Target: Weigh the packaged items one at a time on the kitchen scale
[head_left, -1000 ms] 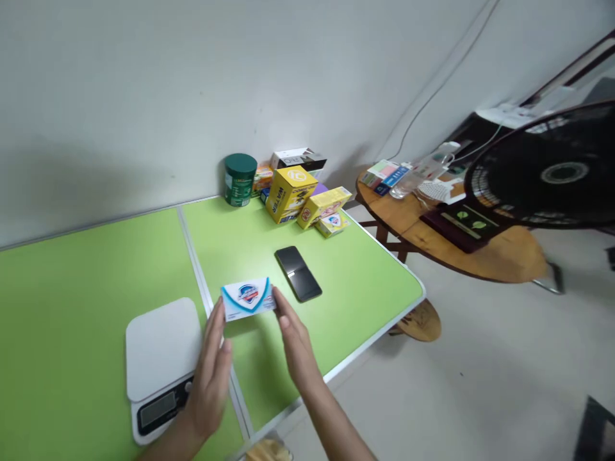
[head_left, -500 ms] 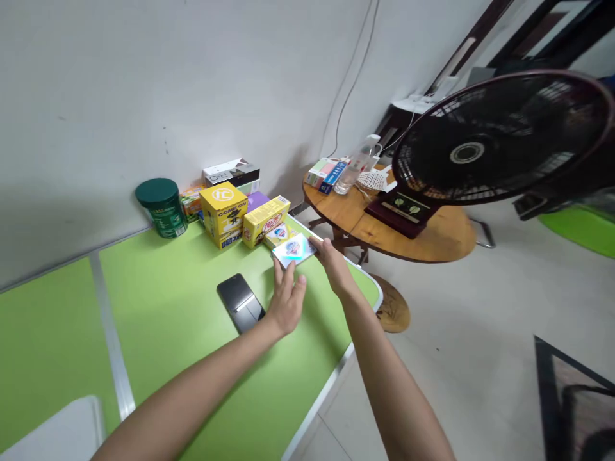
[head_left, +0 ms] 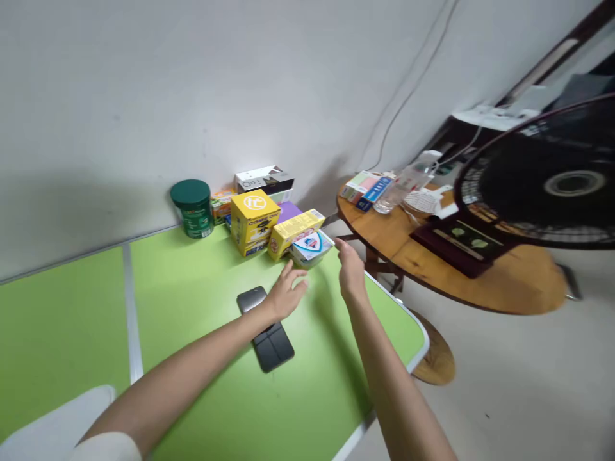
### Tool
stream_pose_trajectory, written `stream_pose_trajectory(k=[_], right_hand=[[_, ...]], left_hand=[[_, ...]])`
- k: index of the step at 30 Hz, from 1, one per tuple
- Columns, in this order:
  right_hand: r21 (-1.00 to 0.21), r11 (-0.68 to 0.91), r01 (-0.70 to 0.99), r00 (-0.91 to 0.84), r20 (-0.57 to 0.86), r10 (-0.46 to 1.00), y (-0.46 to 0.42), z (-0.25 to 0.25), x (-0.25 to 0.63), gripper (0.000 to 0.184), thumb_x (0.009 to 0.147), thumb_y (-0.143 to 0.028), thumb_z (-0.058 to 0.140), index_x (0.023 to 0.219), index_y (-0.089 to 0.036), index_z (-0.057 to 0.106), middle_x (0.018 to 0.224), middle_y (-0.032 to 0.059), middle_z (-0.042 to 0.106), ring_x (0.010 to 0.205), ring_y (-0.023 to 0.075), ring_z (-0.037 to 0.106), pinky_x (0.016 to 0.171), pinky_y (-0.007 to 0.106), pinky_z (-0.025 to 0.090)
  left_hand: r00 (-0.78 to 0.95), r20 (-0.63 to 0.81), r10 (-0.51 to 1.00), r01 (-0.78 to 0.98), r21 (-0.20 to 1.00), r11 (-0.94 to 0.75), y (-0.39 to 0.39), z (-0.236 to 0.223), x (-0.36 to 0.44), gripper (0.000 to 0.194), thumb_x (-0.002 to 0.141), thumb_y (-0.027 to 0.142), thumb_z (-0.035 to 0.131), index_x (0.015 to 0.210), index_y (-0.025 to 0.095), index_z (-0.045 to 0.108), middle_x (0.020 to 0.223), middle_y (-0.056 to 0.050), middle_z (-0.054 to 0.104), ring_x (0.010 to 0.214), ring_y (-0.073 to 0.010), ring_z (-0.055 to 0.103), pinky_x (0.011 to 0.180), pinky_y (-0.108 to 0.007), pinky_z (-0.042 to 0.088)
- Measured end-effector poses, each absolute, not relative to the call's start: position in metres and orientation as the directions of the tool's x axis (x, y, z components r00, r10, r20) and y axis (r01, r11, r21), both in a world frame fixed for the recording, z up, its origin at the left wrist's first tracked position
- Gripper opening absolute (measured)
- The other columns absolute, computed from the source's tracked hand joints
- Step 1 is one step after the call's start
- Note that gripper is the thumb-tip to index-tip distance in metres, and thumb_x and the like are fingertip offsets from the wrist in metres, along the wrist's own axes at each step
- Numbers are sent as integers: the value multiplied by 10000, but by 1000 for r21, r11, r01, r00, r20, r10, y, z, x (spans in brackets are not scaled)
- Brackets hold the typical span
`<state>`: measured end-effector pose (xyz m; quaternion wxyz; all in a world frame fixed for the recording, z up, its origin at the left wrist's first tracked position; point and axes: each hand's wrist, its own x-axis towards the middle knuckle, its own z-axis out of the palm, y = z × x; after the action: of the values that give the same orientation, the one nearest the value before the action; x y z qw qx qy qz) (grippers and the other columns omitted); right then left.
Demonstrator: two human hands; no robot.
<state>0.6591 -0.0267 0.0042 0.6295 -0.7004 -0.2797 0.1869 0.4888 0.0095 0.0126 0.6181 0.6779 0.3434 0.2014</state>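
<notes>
A small white box with a blue-edged shield logo [head_left: 314, 243] rests in front of a long yellow box [head_left: 294, 232] at the table's back right. Just in front of its near left corner is my left hand [head_left: 287, 293], its fingers apart and nothing in them. On the other side, my right hand [head_left: 352, 269] is held beside the box with fingers stretched out, a small gap away from it. My left wrist passes over a black phone [head_left: 273, 347] lying on the green table [head_left: 202, 384].
Along the wall stand a dark green tub [head_left: 193, 208], a yellow cube box [head_left: 254, 221] and a black-and-white box [head_left: 264, 182]. To the right, a wooden table [head_left: 519, 278] carries a plastic bottle [head_left: 403, 186], small cartons and a large fan [head_left: 552, 182].
Both hands have let go of the white box, which now sits against the long yellow box. My hands have drawn slightly apart. The view has swung left.
</notes>
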Motion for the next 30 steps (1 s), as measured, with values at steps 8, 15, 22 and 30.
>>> stream_pose_trajectory(k=[8, 15, 22, 30], right_hand=[[-986, -94, 135, 109, -79, 991, -105, 26, 523, 480, 916, -569, 416, 1107, -229, 696, 1160, 95, 704, 1088, 268, 632, 1003, 467, 438], [-975, -58, 212, -198, -101, 975, -121, 53, 438, 357, 908, -467, 498, 1239, -393, 610, 1227, 15, 676, 1142, 281, 610, 990, 482, 455], [-970, -38, 239, -229, -94, 969, -125, 59, 397, 368, 879, -441, 558, 1238, -386, 614, 1291, 24, 623, 1231, 279, 549, 1077, 488, 387], [-967, -253, 41, -217, -256, 942, -146, 24, 329, 433, 872, -519, 543, 1260, -336, 602, 1394, 54, 549, 1327, 307, 452, 1119, 551, 308]], left_hand=[[694, -282, 662, 269, 955, 125, -23, 36, 323, 280, 836, 343, 565, 1037, 178, 666, 1298, -143, 599, 1231, -271, 535, 1076, -420, 353], [683, -315, 659, 288, 945, 153, -42, 53, 249, 284, 891, 351, 508, 1080, 184, 638, 1148, -96, 675, 1121, -239, 600, 1022, -420, 412], [630, -241, 739, 401, 915, -43, -65, 65, 198, 375, 895, 376, 509, 1250, 293, 594, 1378, -60, 548, 1313, -249, 448, 1128, -472, 293], [34, -168, 985, 363, 921, 144, -123, 47, 84, 402, 924, 382, 427, 1269, 250, 584, 1449, -51, 482, 1362, -221, 395, 1152, -450, 278]])
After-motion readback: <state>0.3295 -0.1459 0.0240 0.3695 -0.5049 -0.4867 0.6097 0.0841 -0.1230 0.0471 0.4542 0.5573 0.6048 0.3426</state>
